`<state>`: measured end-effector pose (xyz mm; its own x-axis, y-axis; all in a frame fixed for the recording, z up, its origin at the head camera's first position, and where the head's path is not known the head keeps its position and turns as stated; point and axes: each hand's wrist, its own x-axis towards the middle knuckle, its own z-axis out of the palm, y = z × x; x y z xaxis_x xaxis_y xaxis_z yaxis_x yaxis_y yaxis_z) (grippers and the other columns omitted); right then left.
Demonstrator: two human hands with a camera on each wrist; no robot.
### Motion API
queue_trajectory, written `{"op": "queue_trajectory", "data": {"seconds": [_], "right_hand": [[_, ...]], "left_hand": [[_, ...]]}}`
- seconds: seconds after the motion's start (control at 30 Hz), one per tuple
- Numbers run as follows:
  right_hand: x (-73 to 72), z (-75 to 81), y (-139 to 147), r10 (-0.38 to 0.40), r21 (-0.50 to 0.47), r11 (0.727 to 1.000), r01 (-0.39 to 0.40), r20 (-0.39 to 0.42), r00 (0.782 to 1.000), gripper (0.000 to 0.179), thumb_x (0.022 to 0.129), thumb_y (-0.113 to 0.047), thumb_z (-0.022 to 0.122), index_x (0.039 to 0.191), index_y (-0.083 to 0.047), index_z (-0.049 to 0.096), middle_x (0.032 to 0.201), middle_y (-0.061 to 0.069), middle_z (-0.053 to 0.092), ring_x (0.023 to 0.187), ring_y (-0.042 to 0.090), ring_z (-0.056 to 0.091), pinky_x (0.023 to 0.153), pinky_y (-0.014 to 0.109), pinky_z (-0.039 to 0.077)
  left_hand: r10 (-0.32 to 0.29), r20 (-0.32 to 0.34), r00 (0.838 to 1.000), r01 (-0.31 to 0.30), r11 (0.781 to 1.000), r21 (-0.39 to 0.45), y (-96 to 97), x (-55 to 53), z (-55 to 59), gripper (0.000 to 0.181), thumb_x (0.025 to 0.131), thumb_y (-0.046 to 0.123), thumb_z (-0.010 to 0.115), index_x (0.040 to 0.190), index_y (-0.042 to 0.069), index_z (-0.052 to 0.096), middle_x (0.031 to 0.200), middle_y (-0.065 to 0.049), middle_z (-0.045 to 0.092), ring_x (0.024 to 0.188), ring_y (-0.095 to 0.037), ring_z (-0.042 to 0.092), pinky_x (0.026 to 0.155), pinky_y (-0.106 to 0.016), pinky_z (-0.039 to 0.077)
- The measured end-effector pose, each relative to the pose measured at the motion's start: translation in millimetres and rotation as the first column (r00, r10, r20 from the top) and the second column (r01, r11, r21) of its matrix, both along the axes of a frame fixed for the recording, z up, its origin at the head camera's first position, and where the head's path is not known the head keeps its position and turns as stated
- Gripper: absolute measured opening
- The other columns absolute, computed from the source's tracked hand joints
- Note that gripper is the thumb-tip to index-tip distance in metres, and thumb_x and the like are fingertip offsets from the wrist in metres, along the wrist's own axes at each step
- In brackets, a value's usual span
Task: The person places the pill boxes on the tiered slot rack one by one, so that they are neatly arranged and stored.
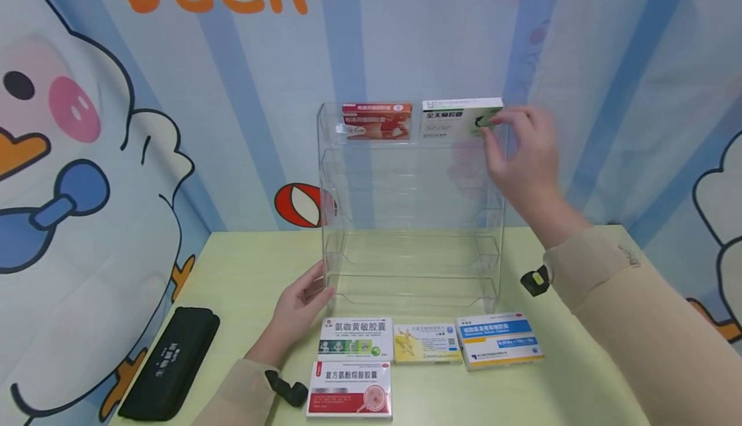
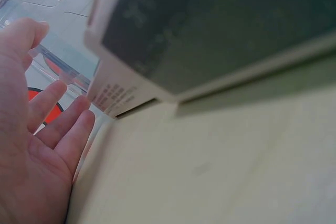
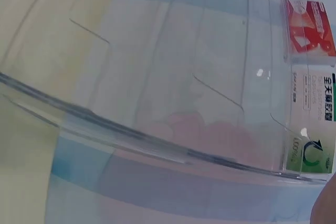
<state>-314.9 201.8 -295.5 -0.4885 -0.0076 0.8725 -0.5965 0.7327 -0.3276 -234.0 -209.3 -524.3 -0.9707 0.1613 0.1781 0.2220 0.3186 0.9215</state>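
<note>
My right hand (image 1: 524, 152) pinches the right end of a white-and-green medicine box (image 1: 452, 120) in the top tier of a clear plastic display rack (image 1: 411, 245). In the right wrist view that box (image 3: 314, 124) stands behind the clear front lip, with only a fingertip (image 3: 324, 203) showing. A red medicine box (image 1: 377, 122) stands to its left in the same tier. At the rack's lower left side rests my left hand (image 1: 298, 313). Its fingers (image 2: 73, 137) are extended and spread beside the clear side wall in the left wrist view.
Before the rack lie a green-and-white box (image 1: 355, 339), a yellow box (image 1: 428, 343), a blue-and-white box (image 1: 500, 341) and a red-and-white box (image 1: 350, 389). A black case (image 1: 171, 361) lies at the table's left. Behind the table (image 1: 261, 252) hangs a printed cloth (image 1: 394, 39).
</note>
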Motion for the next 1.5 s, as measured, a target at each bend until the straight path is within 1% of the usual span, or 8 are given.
{"op": "queue_trajectory", "data": {"seconds": [0.27,0.43,0.73,0.93,1.0,1.1,1.23,1.5], "right_hand": [[16.9,-38.6,-6.4,0.079,0.004,0.997,-0.079,-0.053,0.995,0.026,0.099,-0.014,0.077,0.115,0.007,0.074,0.114,0.028,0.073,0.114,0.046,0.068,0.103,0.06,0.056],[32.2,-68.0,-12.3,0.147,0.014,0.989,-0.147,-0.055,0.988,0.024,0.093,-0.009,0.08,0.114,0.003,0.076,0.11,0.023,0.076,0.106,0.041,0.069,0.095,0.053,0.057],[64.2,-115.9,-33.8,0.235,0.113,0.965,-0.236,0.03,0.972,0.032,0.096,-0.015,0.08,0.123,0.001,0.075,0.115,0.018,0.077,0.104,0.032,0.071,0.092,0.042,0.061],[82.8,-138.8,-50.3,0.313,0.137,0.937,-0.321,0.079,0.947,0.036,0.106,-0.027,0.074,0.13,-0.001,0.073,0.119,0.013,0.078,0.101,0.026,0.072,0.09,0.03,0.062],[91.0,-145.1,-56.5,0.345,0.133,0.924,-0.36,0.124,0.931,0.038,0.106,-0.029,0.074,0.132,-0.001,0.072,0.12,0.012,0.078,0.101,0.024,0.073,0.09,0.03,0.063],[105.9,-153.8,-66.5,0.382,0.125,0.9,-0.417,0.232,0.895,0.04,0.103,-0.026,0.079,0.136,-0.004,0.071,0.125,0.011,0.077,0.103,0.022,0.073,0.089,0.03,0.066],[126.2,-163.9,-80.6,0.405,0.115,0.865,-0.488,0.412,0.816,0.049,0.1,-0.026,0.083,0.143,-0.009,0.068,0.131,0.008,0.074,0.106,0.021,0.074,0.09,0.031,0.068],[157.0,-181.2,-106.6,0.358,0.028,0.841,-0.541,0.721,0.594,0.06,0.102,-0.047,0.078,0.152,-0.016,0.063,0.139,0.0,0.07,0.113,0.017,0.072,0.099,0.036,0.067]], "left_hand": [[-0.004,0.009,1.0,0.004,1.0,0.023,-1.2,-0.5,-3.2,0.066,0.107,0.019,0.073,0.168,0.02,0.048,0.169,-0.008,0.054,0.148,-0.037,0.062,0.11,-0.011,0.052],[0.001,0.013,1.0,-0.001,1.0,0.015,-1.1,-0.8,-4.2,0.066,0.107,0.02,0.073,0.168,0.021,0.048,0.169,-0.007,0.055,0.148,-0.036,0.062,0.11,-0.011,0.051],[0.017,0.019,1.0,-0.017,1.0,-0.008,-2.1,-1.1,-3.5,0.066,0.107,0.023,0.074,0.168,0.025,0.049,0.168,-0.005,0.056,0.148,-0.035,0.063,0.121,-0.038,0.056],[0.012,0.014,1.0,-0.012,1.0,0.004,-1.5,-1.3,-2.0,0.066,0.107,0.019,0.074,0.167,0.021,0.049,0.167,-0.008,0.057,0.147,-0.036,0.064,0.115,-0.02,0.054],[0.012,0.019,1.0,-0.012,1.0,0.009,-1.2,-1.2,-1.0,0.066,0.107,0.019,0.074,0.167,0.021,0.049,0.167,-0.007,0.057,0.147,-0.036,0.064,0.115,-0.021,0.054],[0.01,0.028,1.0,-0.01,1.0,0.006,-0.2,-1.1,-0.5,0.066,0.107,0.02,0.074,0.167,0.022,0.049,0.168,-0.007,0.057,0.148,-0.036,0.063,0.119,-0.032,0.056],[0.015,0.028,0.999,-0.015,1.0,-0.002,-0.1,-1.7,-0.3,0.066,0.107,0.021,0.074,0.168,0.023,0.049,0.168,-0.006,0.057,0.147,-0.035,0.063,0.121,-0.041,0.055],[0.013,0.03,0.999,-0.013,1.0,-0.004,-1.0,-1.2,0.2,0.066,0.107,0.02,0.074,0.168,0.023,0.048,0.168,-0.005,0.056,0.148,-0.034,0.063,0.113,-0.014,0.052]]}}
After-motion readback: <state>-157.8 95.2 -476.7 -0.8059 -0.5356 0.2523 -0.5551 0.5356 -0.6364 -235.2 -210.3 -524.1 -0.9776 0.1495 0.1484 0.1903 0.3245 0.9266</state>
